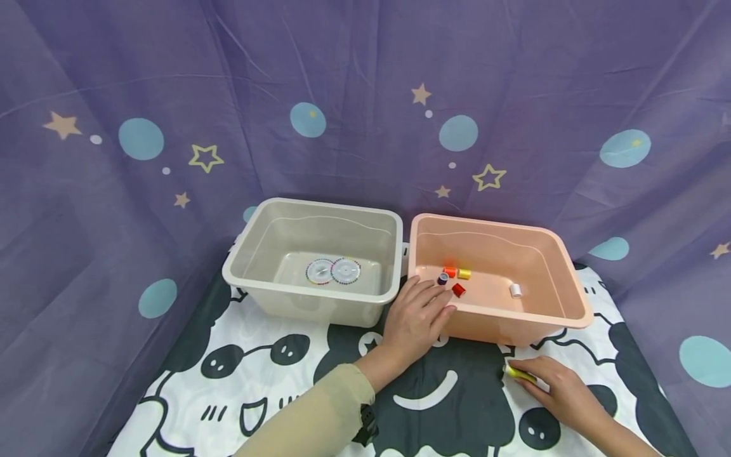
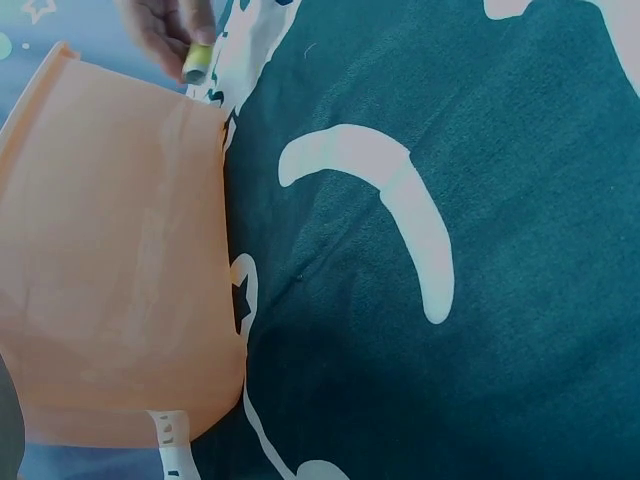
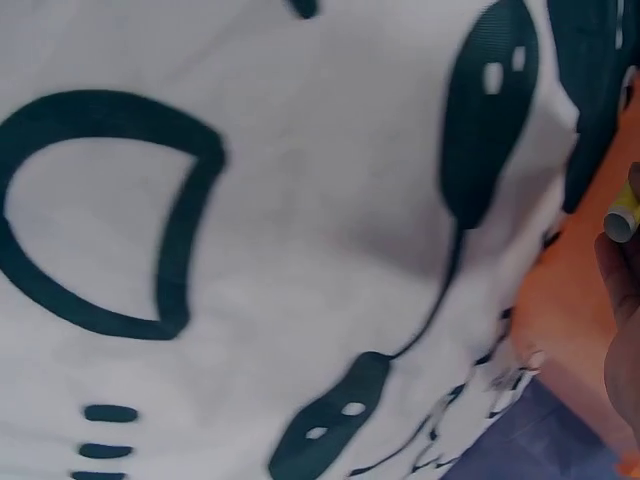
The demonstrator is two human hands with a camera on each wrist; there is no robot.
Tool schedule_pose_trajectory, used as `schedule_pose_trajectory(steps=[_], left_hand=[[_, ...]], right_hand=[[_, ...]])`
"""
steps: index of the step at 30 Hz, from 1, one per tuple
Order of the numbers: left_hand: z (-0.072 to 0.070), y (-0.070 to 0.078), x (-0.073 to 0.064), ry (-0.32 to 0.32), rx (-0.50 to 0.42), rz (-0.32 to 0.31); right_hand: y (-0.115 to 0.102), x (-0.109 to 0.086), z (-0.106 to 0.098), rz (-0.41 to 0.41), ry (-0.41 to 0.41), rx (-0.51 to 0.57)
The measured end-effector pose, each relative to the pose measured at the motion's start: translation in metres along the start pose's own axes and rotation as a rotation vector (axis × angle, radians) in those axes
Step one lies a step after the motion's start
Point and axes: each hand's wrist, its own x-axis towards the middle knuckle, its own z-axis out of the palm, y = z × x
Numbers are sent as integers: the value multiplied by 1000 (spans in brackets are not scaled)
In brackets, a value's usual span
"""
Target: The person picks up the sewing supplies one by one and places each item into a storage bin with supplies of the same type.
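My right hand [image 1: 562, 388] pinches a yellow thread spool [image 1: 521, 374] between thumb and fingers, over the cloth in front of the pink bin [image 1: 491, 327]. In the right wrist view the spool's pale round end [image 3: 620, 226] shows at the right edge. My left hand [image 1: 414, 320] rests on the pink bin's front left rim with its fingers reaching over the edge. Inside that bin lie several small spools: a white spool [image 1: 516, 290], a red spool [image 1: 459, 290], a yellow spool [image 1: 464, 274], a dark purple spool [image 1: 442, 278] and an orange-red spool [image 1: 450, 271].
To the left stands a grey bin [image 1: 320, 291] holding two round pin wheels [image 1: 346, 271] that overlap. Beneath both bins spreads a black-and-white cartoon cloth [image 1: 257, 374]. A purple curtain [image 1: 365, 165] with stars and blue dots hangs close behind.
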Motion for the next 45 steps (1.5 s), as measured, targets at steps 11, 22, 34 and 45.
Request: schedule_pose_trajectory(steps=[11,22,34,45], left_hand=[[0,1,0,-24,5,-14],[-1,1,1,10,-1,6],[0,1,0,12,-1,-6],[0,1,1,6,-2,-8]], right_hand=[[-28,18,-29,-175,97,32],[-50,41,-59,-333,220,80],[-64,71,-97,-445,285,48],[-53,106,-124,-545,372,-13]])
